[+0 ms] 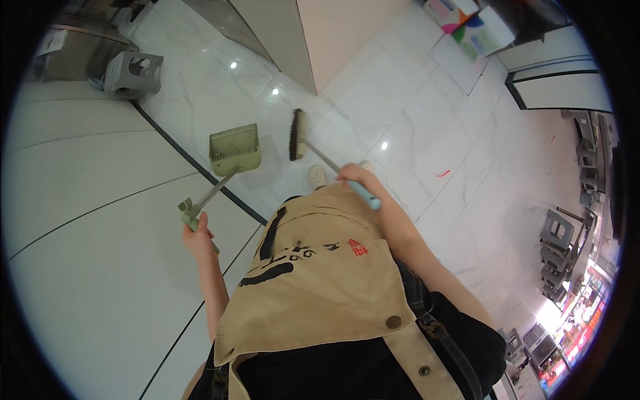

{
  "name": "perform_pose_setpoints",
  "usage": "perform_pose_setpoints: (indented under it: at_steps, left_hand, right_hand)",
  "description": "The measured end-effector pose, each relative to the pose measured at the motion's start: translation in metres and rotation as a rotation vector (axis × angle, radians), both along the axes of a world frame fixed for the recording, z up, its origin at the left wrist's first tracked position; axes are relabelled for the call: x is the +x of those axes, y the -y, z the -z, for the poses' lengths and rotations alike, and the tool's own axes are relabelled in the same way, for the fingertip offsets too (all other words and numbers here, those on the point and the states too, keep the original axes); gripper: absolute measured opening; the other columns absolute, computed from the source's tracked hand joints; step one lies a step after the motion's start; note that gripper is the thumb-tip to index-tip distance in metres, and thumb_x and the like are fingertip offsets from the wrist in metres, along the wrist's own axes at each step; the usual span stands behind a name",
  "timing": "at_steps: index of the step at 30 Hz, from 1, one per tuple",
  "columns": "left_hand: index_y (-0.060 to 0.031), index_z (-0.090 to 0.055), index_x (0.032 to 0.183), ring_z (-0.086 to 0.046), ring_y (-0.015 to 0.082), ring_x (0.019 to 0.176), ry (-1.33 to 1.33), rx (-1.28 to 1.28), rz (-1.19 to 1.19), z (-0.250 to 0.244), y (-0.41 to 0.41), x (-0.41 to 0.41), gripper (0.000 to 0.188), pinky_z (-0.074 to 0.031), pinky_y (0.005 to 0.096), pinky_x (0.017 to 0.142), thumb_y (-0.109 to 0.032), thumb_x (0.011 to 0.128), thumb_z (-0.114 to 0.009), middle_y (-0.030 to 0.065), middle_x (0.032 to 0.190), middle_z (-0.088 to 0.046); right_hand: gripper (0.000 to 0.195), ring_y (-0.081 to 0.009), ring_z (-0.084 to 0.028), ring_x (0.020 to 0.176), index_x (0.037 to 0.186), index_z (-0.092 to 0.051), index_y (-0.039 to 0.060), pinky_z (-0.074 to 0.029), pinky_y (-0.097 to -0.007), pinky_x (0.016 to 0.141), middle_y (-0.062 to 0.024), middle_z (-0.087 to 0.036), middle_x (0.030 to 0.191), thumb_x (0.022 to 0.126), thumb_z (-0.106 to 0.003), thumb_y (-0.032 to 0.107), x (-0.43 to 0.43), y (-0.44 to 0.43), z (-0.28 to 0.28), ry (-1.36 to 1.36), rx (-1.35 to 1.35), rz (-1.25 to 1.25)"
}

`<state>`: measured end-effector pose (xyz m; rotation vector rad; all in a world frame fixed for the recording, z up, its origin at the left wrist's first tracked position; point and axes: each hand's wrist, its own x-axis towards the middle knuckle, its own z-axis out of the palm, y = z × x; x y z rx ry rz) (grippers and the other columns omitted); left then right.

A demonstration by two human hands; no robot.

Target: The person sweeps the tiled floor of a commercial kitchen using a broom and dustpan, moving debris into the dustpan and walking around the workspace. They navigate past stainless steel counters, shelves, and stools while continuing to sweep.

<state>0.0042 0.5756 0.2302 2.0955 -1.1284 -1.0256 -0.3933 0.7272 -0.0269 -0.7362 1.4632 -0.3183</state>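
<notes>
My left hand [198, 239] grips the green handle of a long-handled dustpan [235, 162]. The green pan sits at or just above the floor, its comb teeth showing inside. My right hand [354, 175] is closed around the blue grip of a broom [301, 135]. Dark bristles on the broom's pale head face left, towards the dustpan, with a gap of floor between the two. Just below the broom head, light clogs [317, 176] are on my feet. A tan apron [325, 280] with printed writing hides most of my legs.
White cabinet panels [115, 200] run along my left. A grey plastic stool [134, 74] stands at upper left. The pale wall corner [312, 60] juts out ahead. A red scrap [443, 173] lies on the marble-look floor [400, 120]. Stacked grey stools [556, 230] and cartons [482, 32] are at right.
</notes>
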Motion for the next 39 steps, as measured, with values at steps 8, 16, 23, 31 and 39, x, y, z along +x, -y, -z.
perform_pose_setpoints:
  at_steps: [8,16,23,31,39]
  left_hand:
    - [-0.003,-0.064,0.088,-0.043,0.0082,0.046,-0.008,0.064,0.075,0.011,0.038,-0.071,0.018,-0.037,0.0249,0.043,-0.016,0.08,-0.072,-0.001,0.059,-0.05]
    - [-0.0035,-0.064,0.091,-0.044,0.0084,0.047,-0.193,0.135,0.07,-0.001,0.075,-0.111,0.017,-0.036,0.0258,0.042,-0.016,0.081,-0.072,-0.0004,0.061,-0.051]
    - [-0.0044,-0.064,0.095,-0.044,0.0094,0.048,-0.305,0.211,0.044,0.011,0.041,-0.082,0.018,-0.037,0.0255,0.043,-0.014,0.082,-0.071,-0.0002,0.061,-0.05]
    - [-0.0025,-0.061,0.096,-0.044,0.0092,0.048,-0.325,0.193,0.279,-0.003,-0.026,-0.121,0.019,-0.037,0.0252,0.043,-0.013,0.083,-0.069,0.0014,0.065,-0.055]
    - [0.0004,-0.058,0.093,-0.043,0.0125,0.043,-0.183,0.165,0.425,0.139,-0.058,-0.23,0.027,-0.034,0.0299,0.039,-0.017,0.079,-0.073,0.0028,0.06,-0.05]
  right_hand:
    - [0.013,-0.0163,-0.055,0.045,0.07,-0.059,-0.0003,-0.045,-0.0322,0.042,-0.0082,-0.058,0.058,0.077,-0.067,0.008,-0.167,-0.157,-0.043,-0.157,0.428,0.535]
    - [0.008,-0.0219,-0.06,0.048,0.068,-0.061,-0.0041,-0.045,-0.0352,0.043,-0.0118,-0.059,0.058,0.071,-0.065,0.003,-0.241,-0.166,-0.12,-0.416,0.375,0.5]
    - [0.013,-0.0163,-0.056,0.049,0.073,-0.058,-0.0034,-0.048,-0.0316,0.049,-0.0097,-0.059,0.064,0.07,-0.066,0.007,-0.133,-0.147,-0.146,-0.105,0.177,0.727]
    - [0.012,-0.0182,-0.061,0.052,0.069,-0.062,-0.0021,-0.047,-0.0327,0.049,-0.0108,-0.06,0.06,0.068,-0.066,0.009,-0.101,-0.073,-0.093,-0.057,0.057,0.579]
    - [0.021,-0.0166,-0.057,0.054,0.062,-0.063,0.0018,-0.046,-0.0332,0.054,-0.0074,-0.063,0.06,0.073,-0.066,0.019,-0.258,-0.103,0.036,-0.122,0.123,0.437]
